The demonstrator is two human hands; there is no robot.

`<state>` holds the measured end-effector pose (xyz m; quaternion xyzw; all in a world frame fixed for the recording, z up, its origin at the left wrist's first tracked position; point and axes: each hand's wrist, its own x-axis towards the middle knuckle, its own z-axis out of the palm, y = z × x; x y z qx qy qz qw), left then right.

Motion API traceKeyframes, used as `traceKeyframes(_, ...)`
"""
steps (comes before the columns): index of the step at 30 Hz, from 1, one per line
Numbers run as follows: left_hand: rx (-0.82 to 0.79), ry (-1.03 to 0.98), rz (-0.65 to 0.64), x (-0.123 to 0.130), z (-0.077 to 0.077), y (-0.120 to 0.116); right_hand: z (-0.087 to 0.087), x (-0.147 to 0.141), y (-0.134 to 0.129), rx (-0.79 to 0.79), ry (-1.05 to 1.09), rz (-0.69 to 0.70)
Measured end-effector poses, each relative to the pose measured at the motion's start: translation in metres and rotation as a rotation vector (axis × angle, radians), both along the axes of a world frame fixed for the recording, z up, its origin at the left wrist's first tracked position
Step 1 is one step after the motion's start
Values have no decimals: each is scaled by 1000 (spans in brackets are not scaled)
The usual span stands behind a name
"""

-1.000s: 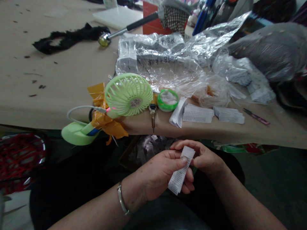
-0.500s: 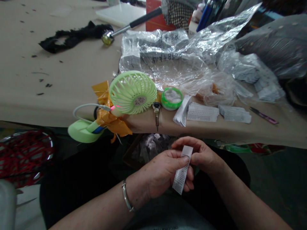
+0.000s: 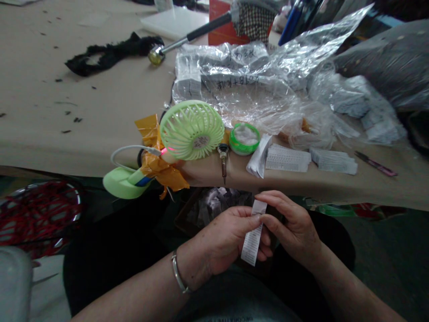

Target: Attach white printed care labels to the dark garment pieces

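A narrow white printed label strip (image 3: 251,246) is pinched under the thumb of my left hand (image 3: 231,237), which wears a silver bangle. My right hand (image 3: 293,221) touches the strip's upper part, its thumb and forefinger on either side of the edge. Both hands are over my lap, just below the table edge. On the edge above them lie a folded paper bundle (image 3: 259,156) and two fanned stacks of printed labels (image 3: 288,158) (image 3: 334,161). Left of these sits a green round tub (image 3: 244,138) with white fluff inside.
A green fan (image 3: 192,129) is taped to the table edge (image 3: 208,173), beside a pointed metal tool (image 3: 224,163). Tweezers (image 3: 376,163) lie at the right. Behind are plastic bags (image 3: 248,94), a lamp-like rod (image 3: 191,36) and black cloth (image 3: 114,53). Below is a box of scraps (image 3: 214,203).
My right thumb has moved left to the strip's edge near my left thumb, and the right fingers are straighter. The strip stands slightly more upright. The whole view has shifted a little.
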<state>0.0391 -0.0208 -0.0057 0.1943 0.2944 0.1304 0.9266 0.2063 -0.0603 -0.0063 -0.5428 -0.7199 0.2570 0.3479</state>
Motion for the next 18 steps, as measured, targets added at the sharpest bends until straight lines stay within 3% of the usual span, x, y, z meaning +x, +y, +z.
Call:
traceKeyframes(8,-7,-23,7,-1,-6,1,-2,-3,-1,-62,89,-23)
traceKeyframes(13,37,4,42,-2,-2,1,-3,-7,2,-310,453,-196)
traceKeyframes(18,122,61,88,-5,-1,0,-3,-13,12,-535,701,-189)
